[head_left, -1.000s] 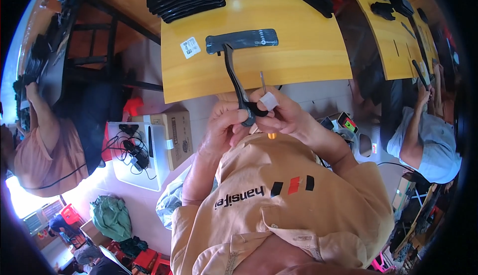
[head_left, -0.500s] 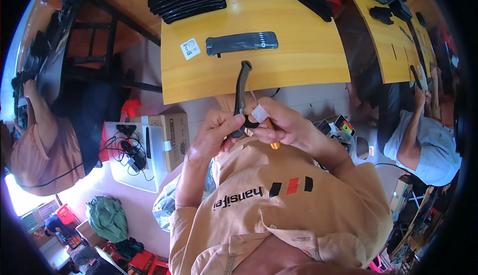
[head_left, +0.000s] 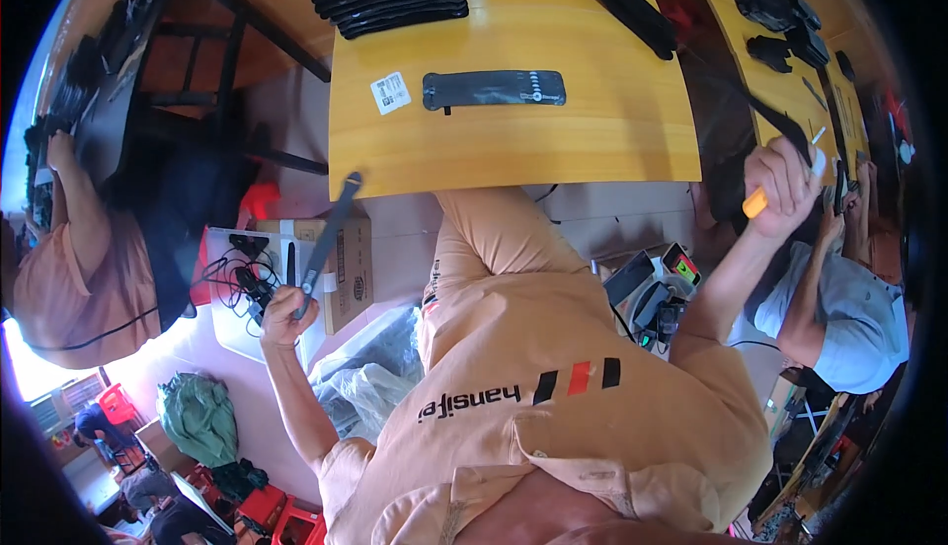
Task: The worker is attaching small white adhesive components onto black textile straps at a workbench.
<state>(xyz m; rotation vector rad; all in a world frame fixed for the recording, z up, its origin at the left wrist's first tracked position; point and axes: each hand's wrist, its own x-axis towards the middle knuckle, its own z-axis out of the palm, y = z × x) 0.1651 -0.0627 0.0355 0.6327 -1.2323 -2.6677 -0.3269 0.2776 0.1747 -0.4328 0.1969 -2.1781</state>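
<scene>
Yellow table (head_left: pixel 592 145); strap (head_left: pixel 331 234) (dark) juts from left grip (head_left: pixel 287 316).

No longer together, the left hand (head_left: pixel 289 314) now holds the dark strap (head_left: pixel 330 234) out to the left and the right hand (head_left: pixel 780 188) the orange-handled tool (head_left: pixel 755 202) and a black strip (head_left: pixel 782 120) far right.
</scene>
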